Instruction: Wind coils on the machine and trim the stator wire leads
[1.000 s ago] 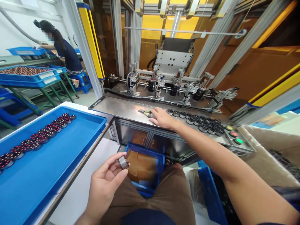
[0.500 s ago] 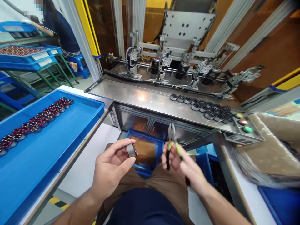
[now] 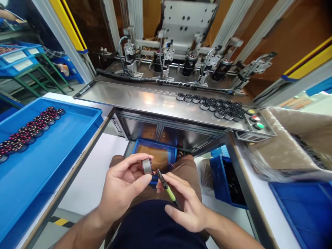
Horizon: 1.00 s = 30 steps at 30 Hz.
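Note:
Between the thumb and fingers of my left hand [image 3: 121,183] is a small motor stator [image 3: 147,166], a grey ring with red and black windings along its edge. My right hand [image 3: 184,200] is wrapped round pliers [image 3: 168,190] with yellow-green and black handles. The plier tips point up and left, close beside the stator's right edge, where short reddish wire shows. Whether the jaws touch that wire I cannot tell. Below the hands, a blue bin [image 3: 171,152] with brown sheet material and a thin red wire in it sits between my knees.
On the left, a blue tray [image 3: 64,145] bears rows of wound stators [image 3: 31,133]. Ahead, a machine's steel ledge [image 3: 145,98] carries several black-topped stator cores [image 3: 220,105], beside push buttons [image 3: 255,118]. At right stand a lined carton [image 3: 280,138] and blue bins [image 3: 220,180]. Someone sits far left.
My right hand has brought the pliers down and left from upright to beside the stator. The stator stays in my left hand. The view has shifted to the right.

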{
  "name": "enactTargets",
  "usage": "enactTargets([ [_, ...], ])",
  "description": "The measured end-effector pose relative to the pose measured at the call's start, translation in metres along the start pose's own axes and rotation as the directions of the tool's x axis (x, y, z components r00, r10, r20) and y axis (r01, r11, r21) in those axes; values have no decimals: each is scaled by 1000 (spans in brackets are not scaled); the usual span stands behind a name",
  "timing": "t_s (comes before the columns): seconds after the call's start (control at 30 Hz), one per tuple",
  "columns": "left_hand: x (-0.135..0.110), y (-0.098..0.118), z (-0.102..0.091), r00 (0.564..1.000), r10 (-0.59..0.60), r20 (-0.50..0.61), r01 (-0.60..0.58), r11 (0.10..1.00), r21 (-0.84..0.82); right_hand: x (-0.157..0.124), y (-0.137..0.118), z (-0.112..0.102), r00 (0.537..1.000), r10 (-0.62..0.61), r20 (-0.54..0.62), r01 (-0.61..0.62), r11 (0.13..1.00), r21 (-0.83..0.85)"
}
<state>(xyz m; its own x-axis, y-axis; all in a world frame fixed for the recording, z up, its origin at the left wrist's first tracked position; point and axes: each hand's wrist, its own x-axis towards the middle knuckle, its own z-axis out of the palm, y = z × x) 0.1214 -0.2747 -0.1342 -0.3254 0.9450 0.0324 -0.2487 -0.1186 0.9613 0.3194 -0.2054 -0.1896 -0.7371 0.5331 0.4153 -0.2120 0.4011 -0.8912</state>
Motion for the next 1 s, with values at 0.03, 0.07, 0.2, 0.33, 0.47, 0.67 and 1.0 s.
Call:
enactTargets([
  [0.03, -1, 1, -1, 1000, -1, -2, 1, 1000, 5, 1, 1, 1, 1000, -9, 4, 9, 1000, 2],
  [0.07, -2, 1, -1, 1000, 0, -1, 0, 1000, 7, 1, 1, 3, 1000, -15, 9, 15, 1000, 6],
  [0.2, -3, 2, -1, 1000, 3, 18, -3, 1000, -9, 3, 2, 5, 999, -38, 14, 38, 999, 22],
  [0.33, -2, 2, 1, 1000, -6, 24, 6, 1000, -14, 6, -3, 4, 998, -59, -4, 59, 997, -49],
  [0.47, -1, 3, 1, 1000, -10, 18, 11, 1000, -8, 4, -2, 4, 998, -57, -15, 55, 995, -83],
  [0.67, -2, 2, -1, 1000, 26, 15, -25, 1000, -12, -5, 3, 4, 997, -41, -69, 34, 994, -100],
  [1.0, -6, 3, 1, 957, 289, 1, -283, 936, 209, 2, -8, 3, 994, -98, -42, 91, 986, -140],
])
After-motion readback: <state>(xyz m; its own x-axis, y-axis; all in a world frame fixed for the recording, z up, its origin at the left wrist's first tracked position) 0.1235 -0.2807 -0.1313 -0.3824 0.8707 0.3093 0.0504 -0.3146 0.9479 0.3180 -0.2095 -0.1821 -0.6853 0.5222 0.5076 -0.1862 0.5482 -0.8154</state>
